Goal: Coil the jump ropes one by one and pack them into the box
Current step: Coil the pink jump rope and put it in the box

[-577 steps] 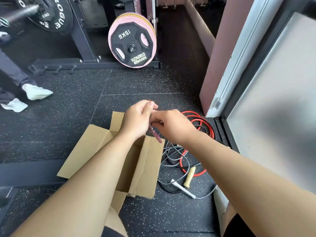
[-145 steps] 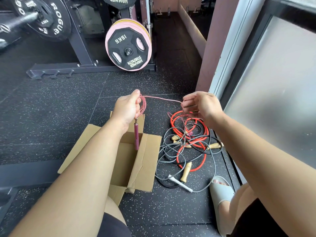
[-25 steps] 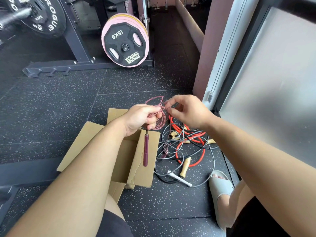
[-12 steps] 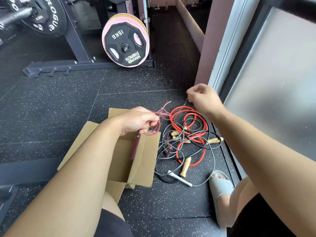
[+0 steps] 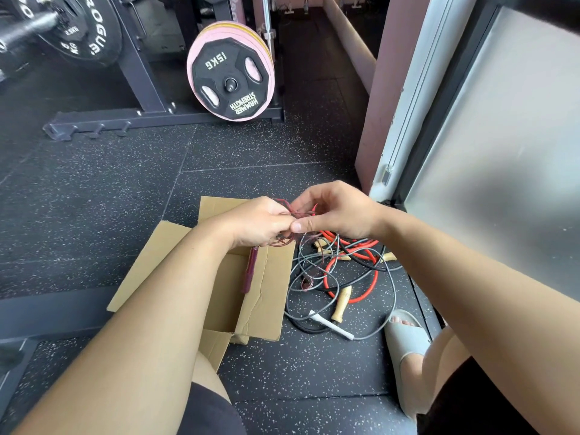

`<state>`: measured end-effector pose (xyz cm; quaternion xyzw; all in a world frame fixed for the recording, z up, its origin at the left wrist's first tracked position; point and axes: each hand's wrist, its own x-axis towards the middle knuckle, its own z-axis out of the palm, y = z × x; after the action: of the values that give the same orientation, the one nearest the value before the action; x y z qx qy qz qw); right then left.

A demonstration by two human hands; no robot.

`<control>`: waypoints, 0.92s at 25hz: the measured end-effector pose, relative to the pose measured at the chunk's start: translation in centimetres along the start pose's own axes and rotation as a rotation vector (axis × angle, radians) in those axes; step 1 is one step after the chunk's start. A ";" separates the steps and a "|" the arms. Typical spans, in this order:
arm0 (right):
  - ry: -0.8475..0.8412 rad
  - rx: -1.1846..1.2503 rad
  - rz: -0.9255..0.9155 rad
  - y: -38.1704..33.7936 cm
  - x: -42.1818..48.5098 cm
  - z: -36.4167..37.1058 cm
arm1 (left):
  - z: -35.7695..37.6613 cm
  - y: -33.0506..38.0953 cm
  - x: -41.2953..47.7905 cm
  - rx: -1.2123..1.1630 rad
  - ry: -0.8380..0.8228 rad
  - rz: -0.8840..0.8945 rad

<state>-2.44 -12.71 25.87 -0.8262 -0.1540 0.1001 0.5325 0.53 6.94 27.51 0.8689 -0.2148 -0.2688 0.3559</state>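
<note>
Pink jump rope (image 5: 284, 204), mid-frame: light, springy cord that probably unwinds if slackened; left hand (image 5: 257, 224) clamps the coil, right hand (image 5: 339, 211) pinches a strand.

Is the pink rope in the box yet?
Not yet: left hand and right hand hold the pink rope coiled above the box, one handle dangling.

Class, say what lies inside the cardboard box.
Only bare inner wall of the cardboard box shows; a maroon handle dangles above it from the left hand. The forearm hides the rest.
</note>
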 end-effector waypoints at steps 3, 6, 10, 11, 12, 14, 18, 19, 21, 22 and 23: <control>0.026 0.067 0.034 -0.6 0.1 -0.6 | -0.2 0.4 -0.1 -0.067 -0.005 0.021; 0.161 0.183 0.164 -2.2 0.0 -0.2 | -0.2 0.6 0.2 -0.163 0.017 0.066; 0.444 0.207 0.318 -2.5 0.5 -0.1 | -0.7 0.3 0.4 -0.177 0.024 0.079; 0.530 0.195 0.358 -2.1 0.7 -0.7 | -0.9 0.2 0.4 -0.180 0.025 0.080; 0.589 0.164 0.401 -1.7 0.9 -1.4 | -1.1 0.0 0.4 -0.191 0.028 0.082; 0.625 0.134 0.455 -0.8 1.0 -2.6 | -1.4 -0.3 0.2 -0.196 0.047 0.078; 0.745 0.109 0.498 0.8 1.0 -4.6 | -2.6 -1.6 0.3 -0.179 0.186 0.031; 0.776 0.105 0.515 1.0 0.9 -5.0 | -2.9 -1.8 0.3 -0.158 0.234 0.015; 0.804 0.154 0.542 1.4 0.9 -5.3 | -3.3 -2.3 0.2 -0.080 0.326 -0.039; 0.810 0.201 0.551 1.4 1.0 -5.2 | -3.4 -2.5 0.3 -0.022 0.371 -0.072; 0.818 0.242 0.560 1.2 1.0 -5.1 | -3.2 -2.5 0.3 0.026 0.409 -0.100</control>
<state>0.35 -17.18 26.85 -0.7398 0.3071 -0.0755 0.5939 3.24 10.00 27.54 0.9194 -0.0983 -0.1015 0.3670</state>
